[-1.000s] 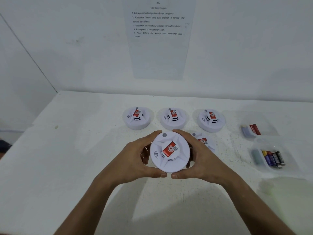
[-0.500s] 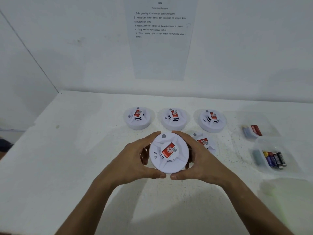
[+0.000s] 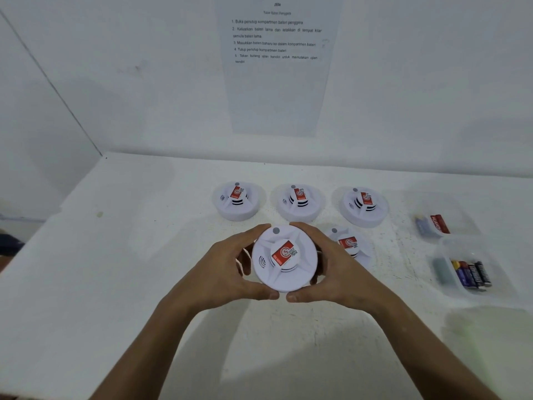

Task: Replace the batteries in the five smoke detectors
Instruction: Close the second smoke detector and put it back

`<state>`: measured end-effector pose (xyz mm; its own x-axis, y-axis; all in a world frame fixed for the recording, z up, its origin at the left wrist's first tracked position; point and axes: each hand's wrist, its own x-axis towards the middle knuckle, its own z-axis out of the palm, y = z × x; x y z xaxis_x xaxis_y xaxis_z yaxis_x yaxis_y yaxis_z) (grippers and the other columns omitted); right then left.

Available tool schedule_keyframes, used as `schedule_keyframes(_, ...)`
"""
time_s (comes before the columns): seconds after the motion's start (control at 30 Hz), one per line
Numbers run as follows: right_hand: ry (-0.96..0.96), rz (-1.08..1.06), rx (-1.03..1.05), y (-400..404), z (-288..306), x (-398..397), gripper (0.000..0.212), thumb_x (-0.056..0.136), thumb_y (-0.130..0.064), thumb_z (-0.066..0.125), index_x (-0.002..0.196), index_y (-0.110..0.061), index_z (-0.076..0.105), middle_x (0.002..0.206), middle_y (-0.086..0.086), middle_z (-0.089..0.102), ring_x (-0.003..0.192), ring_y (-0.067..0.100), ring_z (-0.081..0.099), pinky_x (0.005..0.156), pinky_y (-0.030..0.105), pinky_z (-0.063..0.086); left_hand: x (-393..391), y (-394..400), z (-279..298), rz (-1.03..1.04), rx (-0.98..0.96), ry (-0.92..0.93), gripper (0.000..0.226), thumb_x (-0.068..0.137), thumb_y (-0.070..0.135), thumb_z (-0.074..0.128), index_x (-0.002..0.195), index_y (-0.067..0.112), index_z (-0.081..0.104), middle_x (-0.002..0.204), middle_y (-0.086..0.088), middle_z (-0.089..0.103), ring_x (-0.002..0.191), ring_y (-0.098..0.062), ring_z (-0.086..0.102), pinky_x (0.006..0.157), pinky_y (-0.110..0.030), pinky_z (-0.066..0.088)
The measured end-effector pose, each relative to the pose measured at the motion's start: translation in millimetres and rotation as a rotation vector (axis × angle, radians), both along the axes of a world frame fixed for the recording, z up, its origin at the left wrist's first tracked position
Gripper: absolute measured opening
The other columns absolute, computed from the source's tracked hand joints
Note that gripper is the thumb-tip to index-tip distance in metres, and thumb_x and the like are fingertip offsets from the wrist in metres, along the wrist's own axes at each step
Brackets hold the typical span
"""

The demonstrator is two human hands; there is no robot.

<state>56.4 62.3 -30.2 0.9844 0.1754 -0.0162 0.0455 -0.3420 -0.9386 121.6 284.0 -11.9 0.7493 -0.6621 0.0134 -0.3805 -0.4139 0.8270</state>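
While both hands cup it, the detector (image 3: 284,259) sits raised above the desk (image 3: 115,284), in front of four others. Left hand (image 3: 223,271) and right hand (image 3: 336,272) curl round its rim, thumbs nearly meeting at the near edge. Looks a light, rigid plastic shell, smooth, likely slippery. Best grip: opposite sides of the rim, for twisting. Batteries (image 3: 471,274) lie in a tray, right.

Fifth detector (image 3: 350,245) behind right hand (image 3: 337,272)
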Motion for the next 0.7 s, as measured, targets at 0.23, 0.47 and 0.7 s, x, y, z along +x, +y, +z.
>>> schedule_keyframes(0.23, -0.023, -0.055, -0.135, 9, -15, 16, 0.099, 0.059, -0.024, 0.095, 0.136, -0.048, 0.036, 0.135, -0.023, 0.044, 0.127, 0.0, 0.043, 0.092, 0.017, 0.051, 17, 5, -17, 0.057, 0.073, -0.022, 0.09, 0.052, 0.044, 0.091, 0.126, 0.06, 0.042, 0.112, 0.025, 0.046, 0.095, -0.003, 0.055, 0.071, -0.015, 0.051)
schedule_keyframes(0.47, -0.025, -0.134, -0.16, 20, -38, 37, 0.095, 0.055, -0.018, 0.094, 0.137, -0.026, 0.045, 0.13, -0.009, 0.055, 0.121, 0.007, 0.052, 0.101, 0.037, 0.051, 34, 6, -32, 0.085, 0.109, -0.065, 0.084, 0.053, 0.037, 0.091, 0.125, 0.049, 0.049, 0.11, 0.026, 0.051, 0.094, 0.005, 0.052, 0.069, -0.006, 0.043)
schedule_keyframes(0.7, -0.017, -0.17, -0.223, 27, -47, 42, 0.083, 0.06, -0.009, 0.093, 0.131, -0.021, 0.053, 0.124, -0.004, 0.064, 0.112, 0.01, 0.06, 0.102, 0.034, 0.05, 42, 4, -55, 0.107, 0.192, -0.076, 0.074, 0.044, 0.061, 0.08, 0.109, 0.056, 0.046, 0.099, 0.032, 0.052, 0.092, 0.012, 0.052, 0.079, -0.006, 0.039)
